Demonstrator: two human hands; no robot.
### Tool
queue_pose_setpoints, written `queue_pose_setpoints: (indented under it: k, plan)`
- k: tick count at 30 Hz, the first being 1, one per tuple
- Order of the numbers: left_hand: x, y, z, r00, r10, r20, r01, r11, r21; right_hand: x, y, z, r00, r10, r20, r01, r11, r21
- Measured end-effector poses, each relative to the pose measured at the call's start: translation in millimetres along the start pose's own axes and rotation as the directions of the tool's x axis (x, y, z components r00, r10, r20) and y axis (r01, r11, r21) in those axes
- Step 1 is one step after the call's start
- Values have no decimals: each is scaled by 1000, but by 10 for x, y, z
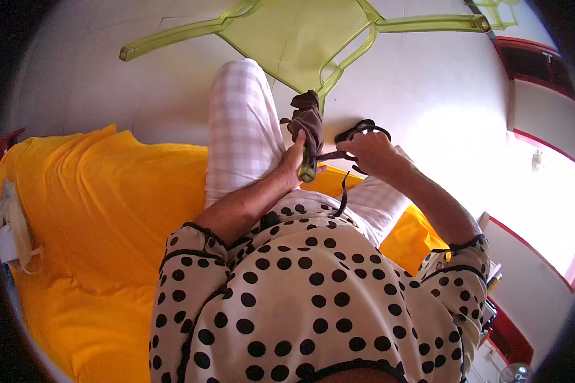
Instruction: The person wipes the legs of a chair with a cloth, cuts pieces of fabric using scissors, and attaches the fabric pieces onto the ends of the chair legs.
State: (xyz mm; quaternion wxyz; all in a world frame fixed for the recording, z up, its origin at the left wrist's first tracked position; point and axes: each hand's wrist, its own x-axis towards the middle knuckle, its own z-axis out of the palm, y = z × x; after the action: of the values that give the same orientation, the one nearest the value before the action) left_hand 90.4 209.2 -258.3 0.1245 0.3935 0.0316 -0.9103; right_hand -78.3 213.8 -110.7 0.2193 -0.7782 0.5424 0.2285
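A pale green plastic chair lies tipped over, and one of its legs points toward me. Dark brown cloth is bunched around that leg, leaving its greenish end bare. My left hand is closed around the leg and the cloth from the left side. To the right, my right hand pinches a dark strip that runs across to the chair leg. Part of the strip loops below the right hand. Another thin dark strip hangs over my lap.
I sit on a seat covered with a yellow cloth. A black sandal shows beyond my right hand. White and light-coloured items lie at the far left. Bright light comes through an opening at the right.
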Motion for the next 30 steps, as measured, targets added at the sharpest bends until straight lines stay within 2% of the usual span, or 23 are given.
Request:
queue_pose_setpoints:
  k: [3,6,11,13,19,23,26,27,30]
  plan:
    - [105,-28,-38,999,-40,22,42,996,-77,233,19,133,998,31,-46,-40,978,-203]
    - [131,-33,-22,998,-29,56,34,996,-83,739,163,604,991,86,-99,-111,951,-289]
    - [216,-13,-62,991,-101,85,112,984,-136,920,267,182,952,-302,-41,242,831,-500]
    - [219,-36,-2,996,-25,86,37,991,-129,858,261,16,911,-412,-7,333,746,-576]
    - [205,-39,33,989,64,136,-48,992,-121,757,-52,-506,867,-483,127,479,732,-484]
    - [191,-33,64,989,49,140,-31,991,-131,640,32,-743,759,-605,239,651,705,-282]
    - [174,-29,76,990,4,143,15,991,-133,510,252,-539,802,-585,119,597,789,-148]
    - [155,-27,91,987,4,162,17,991,-130,474,336,-361,819,-573,-24,569,817,-96]
    - [109,-34,57,984,-18,176,39,992,-122,424,262,-174,907,-421,10,415,890,-189]
